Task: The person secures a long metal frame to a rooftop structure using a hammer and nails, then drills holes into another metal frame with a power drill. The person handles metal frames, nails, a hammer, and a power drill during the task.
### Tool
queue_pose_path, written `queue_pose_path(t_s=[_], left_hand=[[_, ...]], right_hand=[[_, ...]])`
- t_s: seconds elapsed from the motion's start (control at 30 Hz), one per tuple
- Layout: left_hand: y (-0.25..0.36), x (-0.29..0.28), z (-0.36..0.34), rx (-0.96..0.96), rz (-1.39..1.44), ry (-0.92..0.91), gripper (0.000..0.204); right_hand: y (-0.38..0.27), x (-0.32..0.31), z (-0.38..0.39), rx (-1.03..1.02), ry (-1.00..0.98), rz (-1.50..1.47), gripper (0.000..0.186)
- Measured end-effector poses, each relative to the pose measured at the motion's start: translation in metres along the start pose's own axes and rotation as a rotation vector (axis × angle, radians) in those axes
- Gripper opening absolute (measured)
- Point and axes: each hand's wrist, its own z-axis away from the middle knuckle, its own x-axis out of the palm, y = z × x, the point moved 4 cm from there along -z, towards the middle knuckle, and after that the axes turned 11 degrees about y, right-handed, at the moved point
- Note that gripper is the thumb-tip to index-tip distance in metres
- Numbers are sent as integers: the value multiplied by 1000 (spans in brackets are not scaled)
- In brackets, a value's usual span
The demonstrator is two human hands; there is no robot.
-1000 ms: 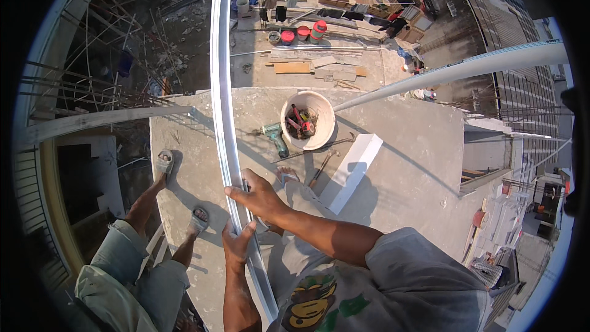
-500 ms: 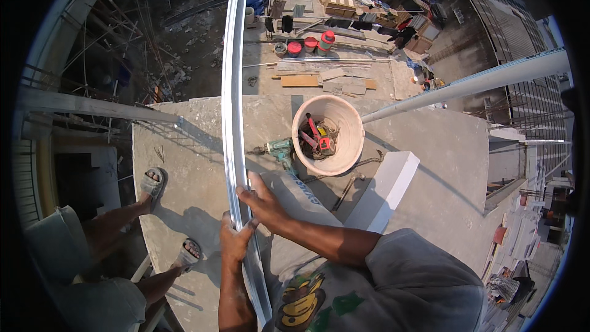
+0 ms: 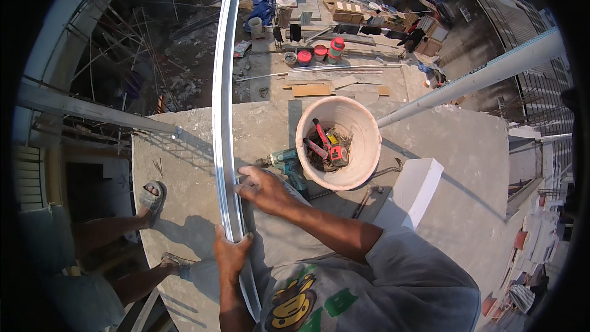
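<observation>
A long silver metal channel point(image 3: 222, 104) runs lengthwise up the left-centre, past a concrete slab. My left hand point(image 3: 232, 249) grips its near section, fingers wrapped round it. My right hand point(image 3: 261, 189) is at the channel's right edge, fingers loosely bent and apart, fingertips at or touching it. Right of the channel a teal drill point(image 3: 289, 167) lies beside a pale bucket point(image 3: 362, 138) holding red-and-black tools point(image 3: 329, 147). A hammer point(image 3: 369, 200), a bent metal bar point(image 3: 388, 170) and a white box-shaped length point(image 3: 415, 187) lie to the right.
Another person's sandalled feet point(image 3: 150, 200) are on the slab point(image 3: 467, 166) at the left. Poles point(image 3: 467, 77) cross at both sides. Below the far edge are red buckets point(image 3: 304, 57), boards point(image 3: 310, 90), a blue tarp point(image 3: 263, 0) and rubble; scaffolding point(image 3: 92, 55) stands at left.
My right hand's fingers have lifted from their grip over the channel to its right edge. The channel's far part appears slightly further left than half a second ago. The other person's feet shifted slightly.
</observation>
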Motion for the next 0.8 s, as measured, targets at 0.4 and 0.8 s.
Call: queue_pose_path(t_s=[0.4, 0.8], left_hand=[[-26, -13, 8, -119, 54, -39, 42], [-20, -14, 16, -96, 76, 28, 42]], right_hand=[[177, -169, -69, -31, 375, 1010, 90], [156, -229, 8, 349, 1075, 770, 63]])
